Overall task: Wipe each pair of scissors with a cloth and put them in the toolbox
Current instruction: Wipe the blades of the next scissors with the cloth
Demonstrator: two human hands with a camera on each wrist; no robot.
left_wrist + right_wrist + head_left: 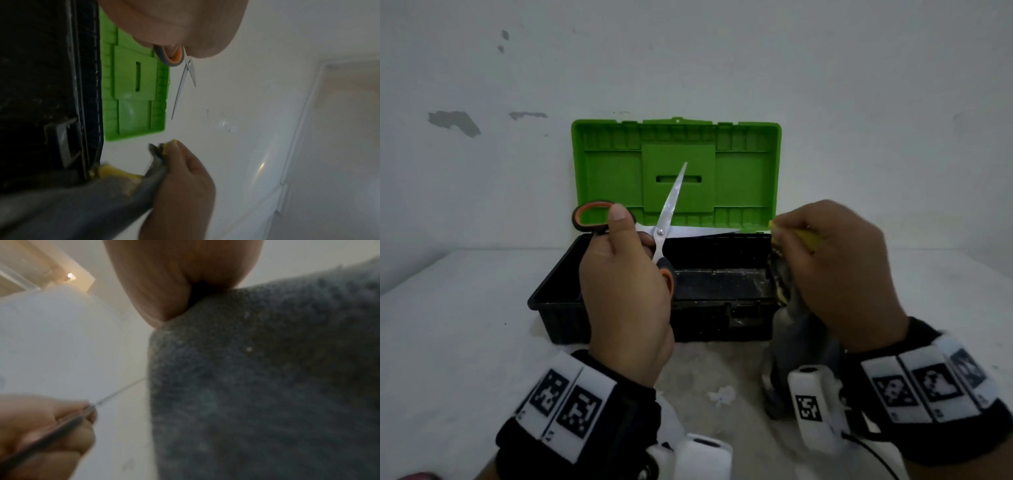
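Scissors (669, 219) are gripped wide open in the left hand (625, 291) above the open toolbox (709, 329), nothing clearly seen inside. The grey-yellow cloth (786, 284) is pinched by right hand (839, 270) fingers beside it.

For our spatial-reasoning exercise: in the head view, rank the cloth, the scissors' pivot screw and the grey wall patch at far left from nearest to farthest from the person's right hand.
1. cloth: held in the right hand itself.
2. scissors' pivot screw: to the left, above the open toolbox.
3. grey wall patch: far left on the wall.
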